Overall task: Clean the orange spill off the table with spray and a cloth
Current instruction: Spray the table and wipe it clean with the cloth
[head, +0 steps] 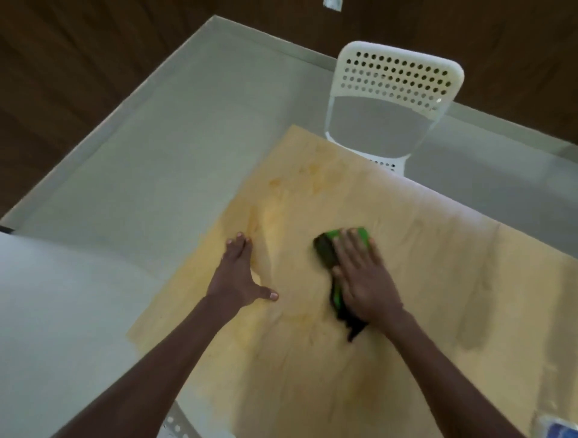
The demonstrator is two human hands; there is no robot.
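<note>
Pale grey-green floor, smooth, runs from the near left to the far right. A light baseboard edges it along the far left, meeting dark wood-grain wall panelling that fills the far side. White chair with a perforated backrest and grey seat stands at the far edge of a light wooden table. Part of a second perforated white chair shows at the near left. A small white fitting is on the far wall, too cropped to identify. Light soft, even.

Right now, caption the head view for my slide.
Right hand presses green cloth on table; left hand rests flat beside orange smears.
</note>
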